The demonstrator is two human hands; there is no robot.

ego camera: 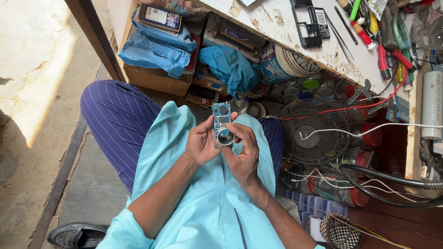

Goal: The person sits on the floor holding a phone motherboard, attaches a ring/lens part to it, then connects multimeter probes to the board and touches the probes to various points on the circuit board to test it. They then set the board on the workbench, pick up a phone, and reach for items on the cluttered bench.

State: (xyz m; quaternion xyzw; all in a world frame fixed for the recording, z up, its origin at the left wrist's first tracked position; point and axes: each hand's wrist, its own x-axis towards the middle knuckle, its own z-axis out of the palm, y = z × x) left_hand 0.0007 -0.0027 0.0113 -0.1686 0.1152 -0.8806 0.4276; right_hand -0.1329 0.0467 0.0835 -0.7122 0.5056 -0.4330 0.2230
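Blue circuit board (221, 121), narrow and rectangular, held above the lap near frame centre; long axis runs 12 to 6 o'clock, component face up toward the camera. Round metal-rimmed part (225, 137) sits at its 6 o'clock end, a small dark round part near the 12 o'clock end. Left hand (202, 144) at 9 o'clock of the board, grip closed on its long edge. Right hand (243, 152) at 4 o'clock, thumb and fingers pinching the round part and lower board. Person seated, pale turquoise shirt, purple pinstriped trousers. Small wire-guard fan (314, 133) at 3 o'clock on the floor among lidded jars. White worn bench (286, 27) at 1 o'clock carries screwdrivers (364, 32), tweezers and a black frame. Blue cloth bundles at 11 o'clock over a cardboard box. Concrete floor, sunlit at 9 o'clock.
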